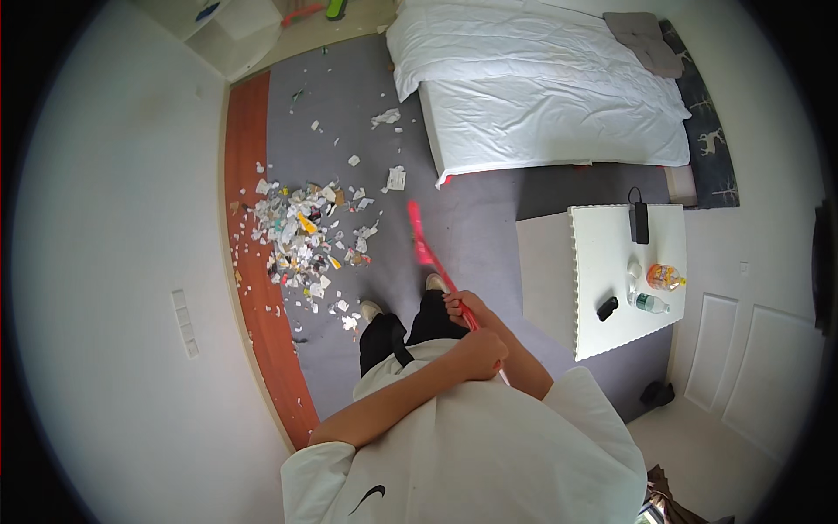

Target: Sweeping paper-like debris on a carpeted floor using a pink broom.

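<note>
A red broom [419, 236] runs slantwise in front of my body, its blurred head over the grey floor ahead of my feet. My right hand [466, 309] is wrapped around the handle, lower down towards the broom's head. Closer to my shirt, my left hand [483, 354] grips the upper part of the handle, the left forearm crossing my body. To the left of the broom lies a wide heap of litter [301, 236], mostly torn white paper with some orange, yellow and green scraps. Part of it spreads onto the reddish-brown floor strip [247, 131]. The broom's head is apart from the heap.
Loose paper scraps [395, 179] dot the floor beyond the heap. A bed with white bedding [550, 118] stands ahead on the right. On the right, a white table [589, 262] holds bottles [662, 278] and black objects. A white wall [131, 229] rises on the left.
</note>
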### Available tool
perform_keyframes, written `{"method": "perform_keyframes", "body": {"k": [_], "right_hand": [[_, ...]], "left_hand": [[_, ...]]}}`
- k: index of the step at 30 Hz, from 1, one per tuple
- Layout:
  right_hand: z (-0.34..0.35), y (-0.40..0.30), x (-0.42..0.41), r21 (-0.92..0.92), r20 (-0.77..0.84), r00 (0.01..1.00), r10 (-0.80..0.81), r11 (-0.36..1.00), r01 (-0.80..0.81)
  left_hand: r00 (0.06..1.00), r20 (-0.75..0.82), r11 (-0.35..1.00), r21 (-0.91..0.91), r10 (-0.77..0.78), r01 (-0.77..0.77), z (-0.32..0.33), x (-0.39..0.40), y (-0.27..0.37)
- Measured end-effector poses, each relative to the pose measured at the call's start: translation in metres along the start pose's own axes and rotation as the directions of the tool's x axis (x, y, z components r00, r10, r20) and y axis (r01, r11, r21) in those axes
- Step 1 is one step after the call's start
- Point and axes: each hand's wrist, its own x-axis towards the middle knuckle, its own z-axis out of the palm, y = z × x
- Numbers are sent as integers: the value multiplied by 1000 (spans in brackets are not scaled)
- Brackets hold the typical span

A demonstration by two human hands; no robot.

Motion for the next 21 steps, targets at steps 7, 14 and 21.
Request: {"method": "perform_keyframes", "body": {"k": [7, 14, 21], "right_hand": [[24, -22, -21, 54, 205, 978, -32, 998, 22], [-11, -35, -45, -124, -40, 985, -165, 979, 159], [-26, -35, -19, -171, -309, 935, -175, 977, 127]], "left_hand": [[979, 197, 967, 237, 45, -92, 2, 44, 34], [966, 164, 975, 60, 200, -212, -3, 51, 27], [978, 105, 981, -89, 182, -173, -13, 34, -10]]}}
